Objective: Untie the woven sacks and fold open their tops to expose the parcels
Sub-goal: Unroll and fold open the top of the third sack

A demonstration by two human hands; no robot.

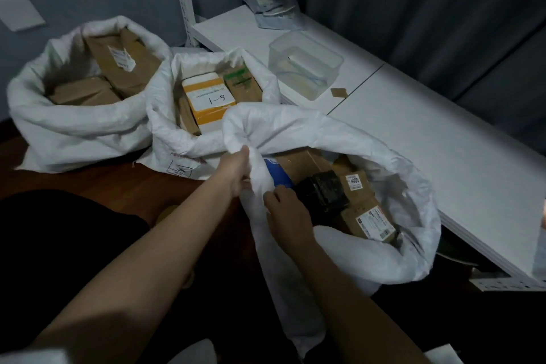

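Both hands' fingers grip near sack [339, 139] rim: L hand [236, 170], R hand [288, 211] prob. pinching; parcels [354, 186] showing.

Three sacks stand in a row across the frame: the far sack [79, 115] at upper left, the middle sack [206, 133] beside it, touching, and the near sack [384, 174] at centre right before me. Parcels [206, 97] lie in each. A shelf board [428, 133] runs along the right, bearing a tub [304, 65].
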